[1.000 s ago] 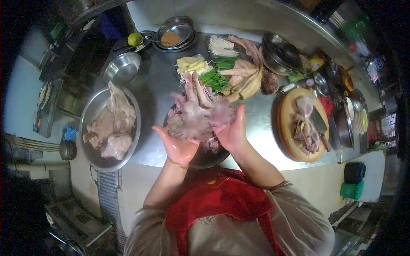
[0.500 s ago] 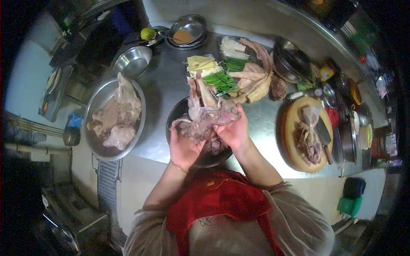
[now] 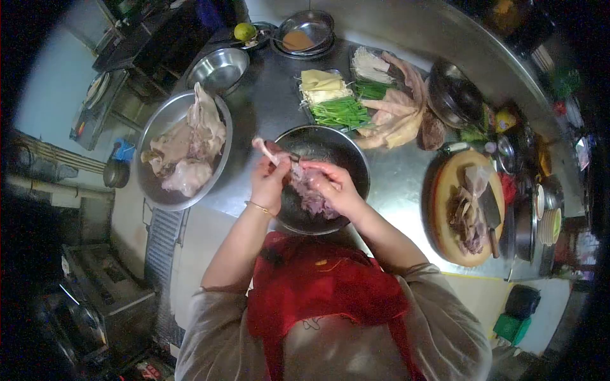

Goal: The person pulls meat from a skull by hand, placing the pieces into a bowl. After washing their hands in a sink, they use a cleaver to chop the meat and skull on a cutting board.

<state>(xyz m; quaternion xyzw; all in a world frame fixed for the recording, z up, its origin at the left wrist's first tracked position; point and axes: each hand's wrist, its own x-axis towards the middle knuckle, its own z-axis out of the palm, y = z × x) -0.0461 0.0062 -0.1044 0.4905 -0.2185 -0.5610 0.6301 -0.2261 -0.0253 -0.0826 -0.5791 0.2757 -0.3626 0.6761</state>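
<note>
Over a wide dark pan (image 3: pixel 353 152), a meaty bone (image 3: pixel 272 151) slants between my hands. My left hand (image 3: pixel 267 185) is closed round the bone, whose pale end sticks out past the fingers at the upper left. My right hand (image 3: pixel 338 192) has its fingers bent over the other end, pressing on the meat there. Shreds of pinkish-brown meat (image 3: pixel 312 197) hang below the fingers and lie in the pan; where the held piece ends and the loose meat starts is hidden.
A metal basin (image 3: pixel 141 166) of large pale meat pieces stands left. On the right, a round chopping board (image 3: pixel 438 190) carries a cleaver (image 3: pixel 490 213) and meat scraps. Trays of green vegetables (image 3: pixel 340 113), long pale meat strips (image 3: pixel 397 120) and steel bowls (image 3: pixel 219 68) stand at the back.
My hands have turned from palms up under the large bony piece to gripping it lower over the pan. The bone now points up-left. The whole view has shifted slightly.
</note>
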